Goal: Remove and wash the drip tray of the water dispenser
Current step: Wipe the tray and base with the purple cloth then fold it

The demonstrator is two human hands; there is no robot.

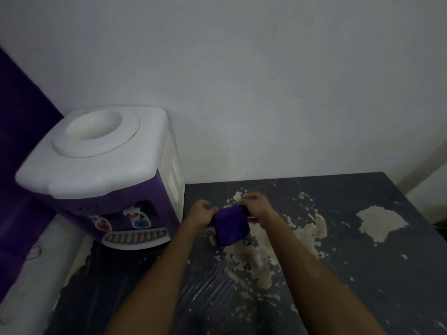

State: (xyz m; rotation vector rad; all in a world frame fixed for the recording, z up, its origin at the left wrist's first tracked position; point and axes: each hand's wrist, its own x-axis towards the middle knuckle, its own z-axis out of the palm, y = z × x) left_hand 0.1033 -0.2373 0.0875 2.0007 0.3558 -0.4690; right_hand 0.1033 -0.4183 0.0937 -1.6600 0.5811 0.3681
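Note:
A white and purple water dispenser (pixel 101 170) stands at the left on a dark table (pixel 362 274). Its white drip tray (pixel 135 238) with a slotted grey grille sits in place under the two taps (pixel 135 216). To the right of the dispenser, above the table, both hands hold a purple cloth (pixel 229 224) between them. My left hand (pixel 200 212) grips the cloth's left edge. My right hand (pixel 256 205) grips its upper right edge, and the cloth hangs down folded between them.
The dark table top is worn, with pale peeled patches (pixel 379 222) across its middle and right. A white wall (pixel 266 93) rises behind. A pale rolled object (pixel 36 274) lies along the table's left side, with a purple surface (pixel 19 141) beyond.

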